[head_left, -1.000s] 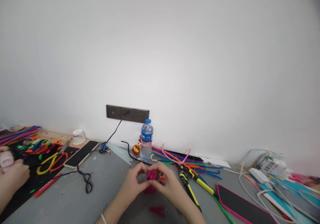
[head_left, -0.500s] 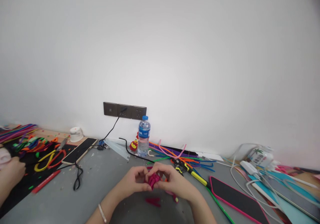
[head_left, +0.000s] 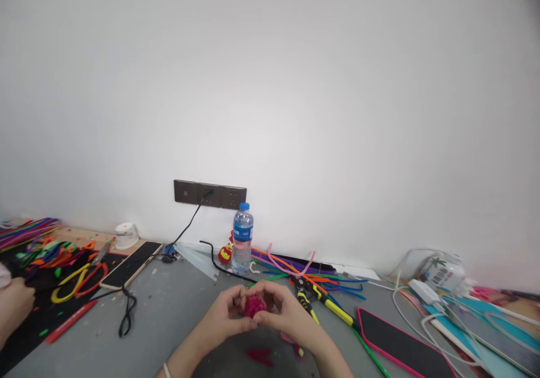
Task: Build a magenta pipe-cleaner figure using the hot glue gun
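Note:
Between the fingertips of both hands sits a small magenta bundle of fuzzy, coiled pipe cleaner (head_left: 254, 306). My left hand (head_left: 228, 315) grips it from the left, thumb below and fingers above. From the right, my right hand (head_left: 282, 310) closes on the same bundle, its thumb tip meeting the left thumb. Fingers cover part of the bundle. Below the hands, a separate bent magenta piece (head_left: 260, 356) lies on the grey table (head_left: 169, 322). Beside my right wrist rests a small dark red and yellow-green piece (head_left: 299, 351).
Yellow-black pliers (head_left: 331, 305), loose pipe cleaners (head_left: 291, 262), a water bottle (head_left: 242, 237) and a red-yellow figure (head_left: 225, 252) stand or lie behind. A pink-edged phone (head_left: 400, 341) is right; another phone (head_left: 133, 264), scissors (head_left: 82, 282) and a co-worker's hand (head_left: 17, 305) are left.
The view has tilted slightly, so the background sits lower. Both hands have shifted a little left and stay around the magenta bundle, which shows more of its round face.

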A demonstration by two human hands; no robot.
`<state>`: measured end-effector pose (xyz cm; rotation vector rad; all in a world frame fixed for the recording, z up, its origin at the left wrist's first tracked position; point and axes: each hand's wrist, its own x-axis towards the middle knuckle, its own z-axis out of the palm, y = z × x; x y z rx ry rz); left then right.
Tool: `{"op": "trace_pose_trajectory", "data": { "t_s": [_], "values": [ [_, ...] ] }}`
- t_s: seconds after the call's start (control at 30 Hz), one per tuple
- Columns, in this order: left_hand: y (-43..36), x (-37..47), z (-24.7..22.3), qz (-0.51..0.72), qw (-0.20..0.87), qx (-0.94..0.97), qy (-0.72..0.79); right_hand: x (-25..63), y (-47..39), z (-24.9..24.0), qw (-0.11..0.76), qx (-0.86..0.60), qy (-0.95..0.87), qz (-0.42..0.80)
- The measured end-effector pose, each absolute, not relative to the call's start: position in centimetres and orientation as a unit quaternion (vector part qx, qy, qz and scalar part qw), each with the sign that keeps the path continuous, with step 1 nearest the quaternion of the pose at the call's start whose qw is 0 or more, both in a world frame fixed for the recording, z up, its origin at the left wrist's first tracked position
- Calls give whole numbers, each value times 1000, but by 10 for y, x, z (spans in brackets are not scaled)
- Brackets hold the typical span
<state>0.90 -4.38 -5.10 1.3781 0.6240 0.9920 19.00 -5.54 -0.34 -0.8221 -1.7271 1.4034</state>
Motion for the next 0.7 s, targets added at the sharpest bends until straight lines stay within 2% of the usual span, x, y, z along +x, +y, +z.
{"op": "trace_pose_trajectory", "data": {
  "t_s": [0.13, 0.3, 0.4, 0.57, 0.7],
  "values": [
    [-43, 10, -53, 429, 652, 576, 243, 187, -55, -2, 377, -357, -679, 519],
    [-51, 8, -41, 382, 735, 522, 201, 194, -57, -4, 350, -272, -637, 631],
    [-57, 7, -34, 330, 766, 514, 199, 195, -60, -2, 326, -245, -647, 644],
    [-54, 3, -37, 360, 761, 496, 212, 208, -59, 7, 344, -291, -689, 567],
    [-44, 0, -41, 404, 726, 492, 259, 251, -45, -3, 395, -481, -683, 382]
  ]
}}
